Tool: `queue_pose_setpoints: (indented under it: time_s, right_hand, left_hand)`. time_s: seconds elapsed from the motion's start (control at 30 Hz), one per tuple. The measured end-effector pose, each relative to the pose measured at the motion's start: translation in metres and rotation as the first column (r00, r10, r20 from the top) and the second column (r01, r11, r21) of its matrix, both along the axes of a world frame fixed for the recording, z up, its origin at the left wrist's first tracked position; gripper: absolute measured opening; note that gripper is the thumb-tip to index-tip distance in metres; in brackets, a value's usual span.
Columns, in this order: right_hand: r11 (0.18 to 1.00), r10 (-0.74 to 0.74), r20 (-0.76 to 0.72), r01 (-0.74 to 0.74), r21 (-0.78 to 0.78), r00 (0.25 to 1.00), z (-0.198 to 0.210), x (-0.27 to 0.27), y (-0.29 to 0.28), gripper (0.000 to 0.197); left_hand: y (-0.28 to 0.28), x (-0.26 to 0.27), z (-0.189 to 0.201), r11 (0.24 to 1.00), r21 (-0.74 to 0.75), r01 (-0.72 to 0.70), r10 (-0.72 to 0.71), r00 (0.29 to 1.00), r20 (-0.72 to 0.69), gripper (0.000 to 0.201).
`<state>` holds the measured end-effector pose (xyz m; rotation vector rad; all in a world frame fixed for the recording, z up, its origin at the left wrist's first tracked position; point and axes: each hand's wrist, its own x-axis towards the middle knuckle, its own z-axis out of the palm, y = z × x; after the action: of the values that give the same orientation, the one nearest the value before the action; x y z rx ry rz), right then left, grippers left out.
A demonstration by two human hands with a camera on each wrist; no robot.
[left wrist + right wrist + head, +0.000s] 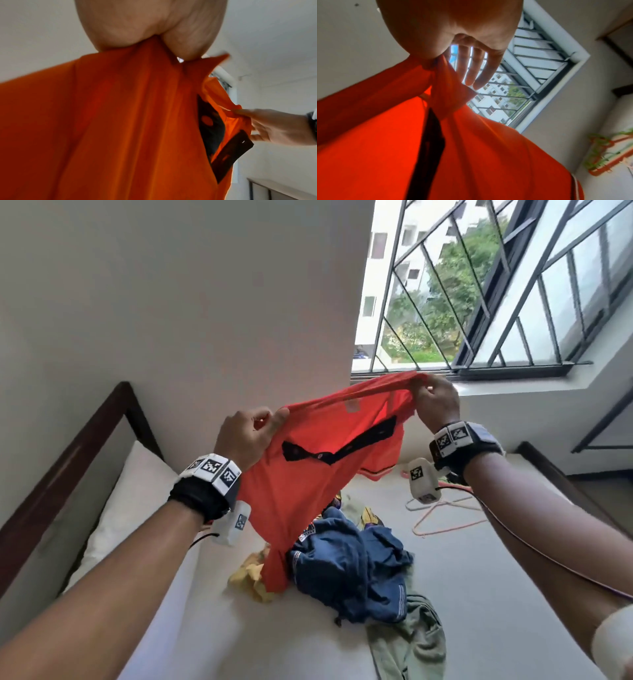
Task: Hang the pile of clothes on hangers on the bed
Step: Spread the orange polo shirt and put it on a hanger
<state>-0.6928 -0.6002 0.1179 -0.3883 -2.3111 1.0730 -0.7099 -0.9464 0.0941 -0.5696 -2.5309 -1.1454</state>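
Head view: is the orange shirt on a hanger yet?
No: the orange shirt with black placket is stretched between the left hand and right hand; the pale plastic hanger lies on the bed.

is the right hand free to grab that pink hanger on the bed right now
Probably not yet: the right hand pinches the orange shirt, as does the left hand. The pink hanger lies uncovered below it.
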Motion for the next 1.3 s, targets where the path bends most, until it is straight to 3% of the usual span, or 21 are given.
queue_pose_setpoints:
  time_s: [0.2,0.33,0.53,0.67,0.77,1.03,1.17,1.3]
  right_hand:
    - [0.976,-0.202,-0.032,0.199,-0.087,0.979,0.009,0.060,0.083,0.033]
    - [0.911,-0.404,-0.066,0.396,-0.112,0.912,0.020,0.125,0.140,0.027]
    - [0.719,-0.695,-0.164,0.672,-0.179,0.700,0.033,0.241,0.225,0.035]
    - [0.524,-0.851,-0.156,0.831,-0.188,0.502,0.030,0.315,0.279,0.049]
    - [0.450,-0.892,-0.154,0.861,-0.239,0.424,0.013,0.364,0.318,0.045]
    - [0.368,-0.927,-0.081,0.845,-0.388,0.367,-0.060,0.471,0.375,0.039]
    - [0.253,-0.957,-0.007,0.823,-0.508,0.289,-0.114,0.514,0.367,0.032]
    - [0.151,-0.980,0.005,0.753,-0.641,0.201,-0.163,0.552,0.328,0.022]
  left_hand:
    - [0.084,0.011,0.020,0.972,-0.005,0.235,-0.235,0.972,-0.031,0.057]
    - [0.152,0.034,0.031,0.900,-0.143,0.413,-0.426,0.901,-0.081,0.042]
    - [0.256,0.084,0.033,0.780,-0.222,0.586,-0.619,0.774,-0.132,0.010]
    - [0.326,0.125,0.031,0.716,-0.217,0.664,-0.694,0.712,-0.108,0.012]
    - [0.376,0.158,0.022,0.679,-0.280,0.679,-0.715,0.698,-0.041,0.022]
    - [0.474,0.250,-0.040,0.550,-0.172,0.817,-0.779,0.577,0.246,0.017]
    - [0.485,0.300,-0.081,0.466,-0.164,0.870,-0.782,0.491,0.383,0.020]
    - [0.469,0.334,-0.128,0.332,-0.198,0.922,-0.758,0.385,0.526,0.015]
